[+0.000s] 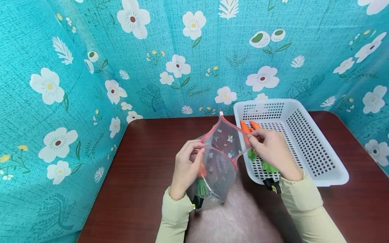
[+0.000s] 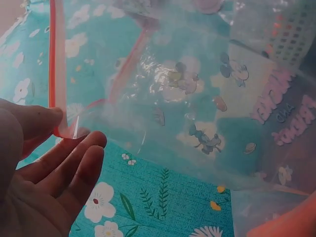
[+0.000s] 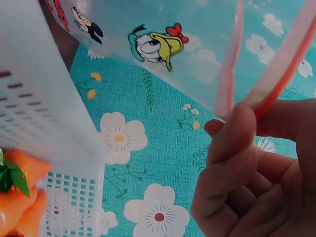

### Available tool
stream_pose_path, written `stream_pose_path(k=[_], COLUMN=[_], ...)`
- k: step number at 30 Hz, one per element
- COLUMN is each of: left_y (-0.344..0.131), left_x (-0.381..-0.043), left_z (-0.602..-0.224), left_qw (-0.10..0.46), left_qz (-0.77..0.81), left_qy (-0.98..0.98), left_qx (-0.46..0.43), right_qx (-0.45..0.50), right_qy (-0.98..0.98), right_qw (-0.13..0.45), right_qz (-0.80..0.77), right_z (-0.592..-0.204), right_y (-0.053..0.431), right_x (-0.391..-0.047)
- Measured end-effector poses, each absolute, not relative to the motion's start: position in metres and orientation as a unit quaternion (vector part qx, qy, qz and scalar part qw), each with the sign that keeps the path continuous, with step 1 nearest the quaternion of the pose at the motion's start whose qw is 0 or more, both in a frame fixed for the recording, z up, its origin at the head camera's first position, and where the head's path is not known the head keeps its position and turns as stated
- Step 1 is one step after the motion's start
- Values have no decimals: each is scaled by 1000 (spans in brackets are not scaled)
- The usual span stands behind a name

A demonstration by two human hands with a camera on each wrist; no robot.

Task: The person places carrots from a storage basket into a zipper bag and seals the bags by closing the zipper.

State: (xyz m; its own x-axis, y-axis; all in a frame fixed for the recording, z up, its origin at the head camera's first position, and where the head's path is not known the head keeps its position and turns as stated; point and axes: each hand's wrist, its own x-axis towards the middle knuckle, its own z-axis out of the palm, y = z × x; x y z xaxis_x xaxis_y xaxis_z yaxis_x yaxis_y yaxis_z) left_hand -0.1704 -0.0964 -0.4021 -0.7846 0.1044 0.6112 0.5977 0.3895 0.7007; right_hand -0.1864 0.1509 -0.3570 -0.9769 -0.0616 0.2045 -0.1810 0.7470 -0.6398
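A clear zip bag [image 1: 223,182] with a red zip edge and printed cartoon figures stands with its mouth spread wide. My left hand [image 1: 186,167] pinches the near left part of its rim between thumb and fingers. On the opposite side, my right hand [image 1: 272,148] pinches the rim beside the basket. Through the plastic shows a carrot [image 1: 202,171] with a green top, inside the bag. In the right wrist view, thumb and forefinger grip the red-edged strip [image 3: 281,81]. A white slider [image 1: 221,114] sits at the far corner of the zip.
The white perforated basket [image 1: 332,162] stands at the right of the dark table [image 1: 143,175]. Several orange carrots [image 1: 255,125] with green tops lie along its left side, partly behind the bag and right hand. A flowered teal cloth [image 1: 152,84] hangs behind the table.
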Motion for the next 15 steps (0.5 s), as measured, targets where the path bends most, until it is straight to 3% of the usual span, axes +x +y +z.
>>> stream_pose_path(k=[8,15], left_y=[-91,-89], left_x=[-171,-171], left_z=[-404,-405], left_qw=[232,224], left_qz=[-485,-470], left_qy=[-805,-814], left_qx=[-251,-258], right_qx=[75,93], right_qy=[-935,-942], right_qw=[65,89], right_qz=[341,310], right_z=[-355,-348], right_y=[161,173], right_x=[-188,-191])
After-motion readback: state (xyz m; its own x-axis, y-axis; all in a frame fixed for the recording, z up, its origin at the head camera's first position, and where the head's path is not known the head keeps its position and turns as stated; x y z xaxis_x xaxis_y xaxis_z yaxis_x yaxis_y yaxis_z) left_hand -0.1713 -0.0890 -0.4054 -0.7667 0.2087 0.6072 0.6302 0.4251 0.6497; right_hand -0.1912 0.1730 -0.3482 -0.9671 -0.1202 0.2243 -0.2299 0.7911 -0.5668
